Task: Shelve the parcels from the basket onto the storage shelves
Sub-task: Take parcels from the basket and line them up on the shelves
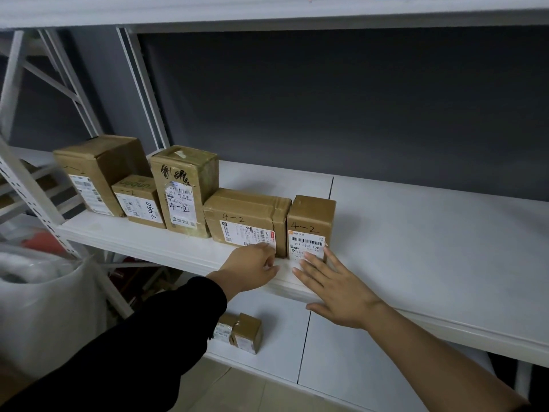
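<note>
Small brown cardboard parcel (310,221), touched by the flat right hand (335,289) beside the curled, empty left hand (252,263), could topple off the white shelf's (416,233) front edge if snagged.

Dim, cool, even light with wide-angle bending.
The grey back wall (356,99) sits in deep shade under the upper shelf (267,13), while the middle shelf (430,233) catches soft light from the front. Shadows beside the parcels (246,215) are faint. The uprights (142,84) bow at the left edge, where the plastic bag (44,292) is blurred. The labels (306,243) read fairly sharp; the black sleeve (133,352) loses all detail.
</note>
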